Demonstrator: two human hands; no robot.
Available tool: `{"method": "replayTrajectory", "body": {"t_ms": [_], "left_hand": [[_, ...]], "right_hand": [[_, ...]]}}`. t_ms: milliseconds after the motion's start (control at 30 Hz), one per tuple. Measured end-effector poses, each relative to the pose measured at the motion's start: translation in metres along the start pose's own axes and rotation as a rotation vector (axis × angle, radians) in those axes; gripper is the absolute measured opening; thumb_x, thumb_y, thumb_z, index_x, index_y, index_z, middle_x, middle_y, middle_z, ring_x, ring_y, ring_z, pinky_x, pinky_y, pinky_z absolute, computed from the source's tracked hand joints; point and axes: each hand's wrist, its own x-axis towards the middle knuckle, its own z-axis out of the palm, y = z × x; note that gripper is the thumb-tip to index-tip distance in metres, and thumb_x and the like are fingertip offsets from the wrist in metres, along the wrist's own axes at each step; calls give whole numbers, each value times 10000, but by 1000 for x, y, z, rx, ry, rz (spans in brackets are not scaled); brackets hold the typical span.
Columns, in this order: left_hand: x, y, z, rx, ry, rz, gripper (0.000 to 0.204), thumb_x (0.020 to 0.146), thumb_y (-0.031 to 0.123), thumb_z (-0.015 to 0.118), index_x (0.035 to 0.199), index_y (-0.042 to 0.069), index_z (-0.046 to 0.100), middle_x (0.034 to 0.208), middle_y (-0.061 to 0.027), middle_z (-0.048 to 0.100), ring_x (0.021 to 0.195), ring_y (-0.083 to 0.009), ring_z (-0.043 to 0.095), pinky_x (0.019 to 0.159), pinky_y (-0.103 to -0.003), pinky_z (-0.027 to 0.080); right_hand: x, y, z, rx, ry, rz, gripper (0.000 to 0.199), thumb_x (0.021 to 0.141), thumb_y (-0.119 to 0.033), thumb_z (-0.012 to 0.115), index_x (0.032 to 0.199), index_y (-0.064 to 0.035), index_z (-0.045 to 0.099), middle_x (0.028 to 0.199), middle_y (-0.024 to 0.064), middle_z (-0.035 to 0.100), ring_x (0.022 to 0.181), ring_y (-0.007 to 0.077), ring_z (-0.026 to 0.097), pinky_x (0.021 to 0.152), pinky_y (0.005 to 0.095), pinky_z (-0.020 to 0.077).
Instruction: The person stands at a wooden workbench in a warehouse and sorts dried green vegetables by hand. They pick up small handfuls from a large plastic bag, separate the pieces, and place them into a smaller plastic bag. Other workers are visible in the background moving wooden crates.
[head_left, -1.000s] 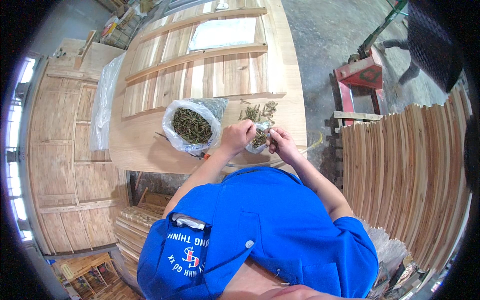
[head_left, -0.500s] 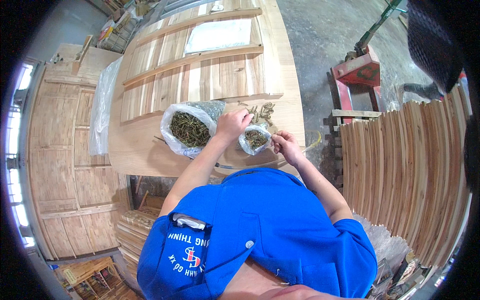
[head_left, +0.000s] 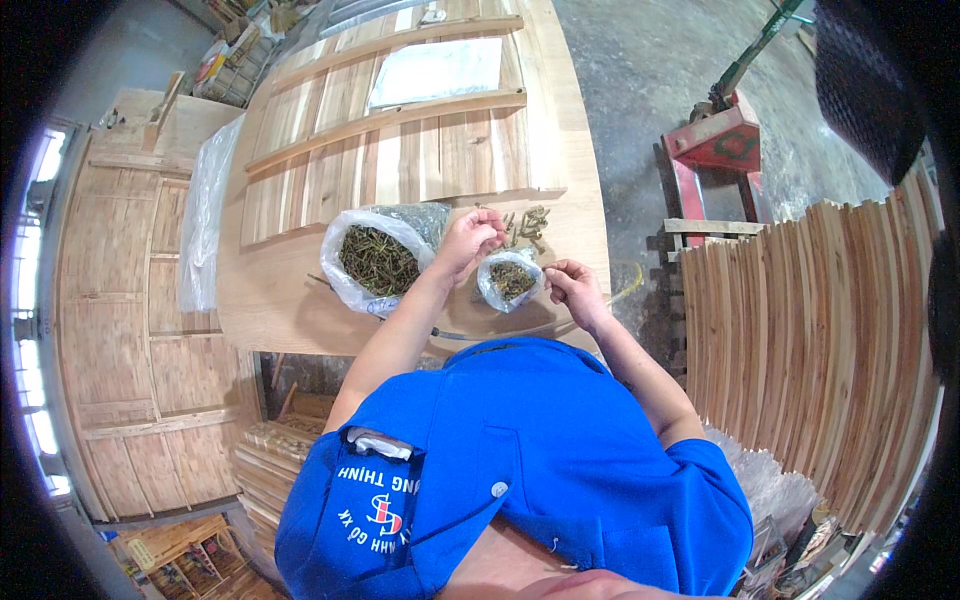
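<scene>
Your left hand (head_left: 470,235) is in the middle of the frame, just above the small bag (head_left: 510,280), and its fingers are pinched together on what looks like a few small dark pieces; they are too small to name surely. Your right hand (head_left: 570,285) is at the right edge of this small bag, and its grip is closed on the thin plastic rim to keep the mouth open.

To do this step well, I think you should hold the rim high and tight, so the soft plastic does not fold. Bring the pinch down close over the opening before you loosen it, because the pieces are light and can fall on the desk (head_left: 290,290).

The big bag (head_left: 375,260), left of center, is clear, wrinkled plastic, full of thin, dry, green-brown pieces. Some loose pieces (head_left: 525,225) lie just above the small bag. The desk is pale, smooth wood with visible grain. At the right of the frame, thin wooden boards (head_left: 800,330) stand in rows.
</scene>
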Motion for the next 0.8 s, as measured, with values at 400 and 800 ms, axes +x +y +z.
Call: {"method": "replayTrajectory", "body": {"t_ms": [400, 800], "left_hand": [[-43, -16, 24, -526, -122, -261, 245, 823, -62, 430, 1038, -35, 545, 1011, -157, 602, 973, -212, 593, 832, -262, 505], [-54, -27, 29, -532, -71, -254, 172, 874, 77, 531, 1035, 27, 563, 936, -104, 629, 821, -166, 632, 683, -267, 539]], "right_hand": [[-6, -9, 8, 168, 139, 36, 208, 890, -133, 456, 1037, -5, 529, 689, 53, 560, 532, 94, 456, 495, 219, 381], [-7, -8, 16, 86, 23, -105, 86, 846, -114, 586, 877, -35, 592, 695, 1, 560, 537, 49, 424, 477, 191, 328]]}}
